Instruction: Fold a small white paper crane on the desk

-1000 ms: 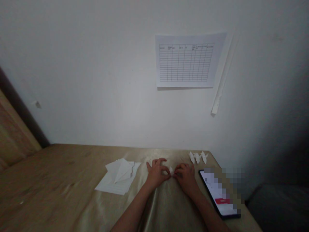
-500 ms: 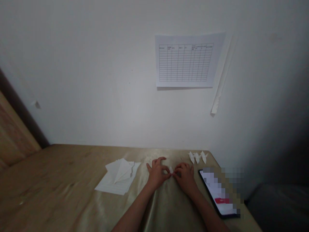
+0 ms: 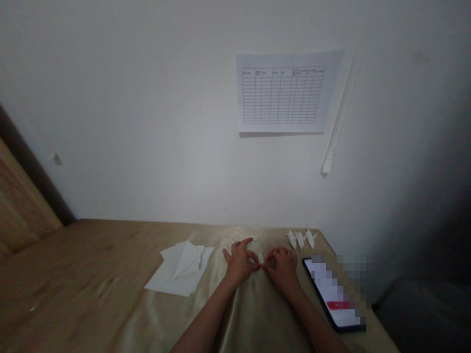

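Between my two hands stands a small piece of folded white paper (image 3: pixel 261 257), its tip pointing up and its lower part hidden by fingertips. My left hand (image 3: pixel 241 263) pinches it from the left with thumb and index finger, the other fingers spread out. From the right, my right hand (image 3: pixel 282 266) pinches the same paper, its fingers curled. Three folded white paper cranes (image 3: pixel 300 239) sit in a row at the back right of the table, beyond my right hand.
Left of my hands lies a stack of white paper sheets (image 3: pixel 169 282) with a folded sheet (image 3: pixel 188 260) on top. A phone (image 3: pixel 331 294) with a lit screen rests at the right edge of the cloth-covered table (image 3: pixel 91 284). A printed chart (image 3: pixel 283 93) hangs on the wall behind.
Both hands keep their pinch on the folded paper in nearly the same place. Only a very slight shift of the fingers shows.
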Available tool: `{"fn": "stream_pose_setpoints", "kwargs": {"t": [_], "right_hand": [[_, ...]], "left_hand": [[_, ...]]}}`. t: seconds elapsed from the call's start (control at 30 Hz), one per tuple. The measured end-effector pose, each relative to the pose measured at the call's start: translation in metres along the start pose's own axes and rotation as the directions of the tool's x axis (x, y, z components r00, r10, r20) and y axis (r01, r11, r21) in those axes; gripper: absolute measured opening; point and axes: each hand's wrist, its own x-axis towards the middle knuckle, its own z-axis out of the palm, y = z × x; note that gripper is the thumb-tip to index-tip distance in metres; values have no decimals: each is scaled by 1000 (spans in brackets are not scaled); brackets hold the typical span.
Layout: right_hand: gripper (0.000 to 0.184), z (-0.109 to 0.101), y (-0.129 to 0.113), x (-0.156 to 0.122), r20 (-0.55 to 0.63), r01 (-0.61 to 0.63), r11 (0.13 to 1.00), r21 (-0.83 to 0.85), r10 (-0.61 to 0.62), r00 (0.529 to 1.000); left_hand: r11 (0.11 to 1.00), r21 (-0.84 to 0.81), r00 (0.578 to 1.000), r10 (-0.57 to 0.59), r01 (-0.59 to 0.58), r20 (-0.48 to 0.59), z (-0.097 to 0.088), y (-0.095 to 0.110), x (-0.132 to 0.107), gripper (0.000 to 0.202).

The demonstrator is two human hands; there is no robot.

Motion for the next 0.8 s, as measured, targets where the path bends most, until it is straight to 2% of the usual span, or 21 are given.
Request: {"fn": "stream_pose_setpoints", "kwargs": {"t": [0.2,0.4,0.8], "right_hand": [[12,-3,-2,0,20,-15,999,-29,16,1000],[9,-6,-3,1,33,-25,1000,1,25,999],[6,-7,-1,2,0,-42,998,54,42,999]], "left_hand": [[1000,-11,999,17,-17,-48,0,0,-2,26],[999,-28,1000,25,-26,-19,-3,2,-5,8],[1000,-23,999,4,-5,-49,-3,2,-4,11]]}}
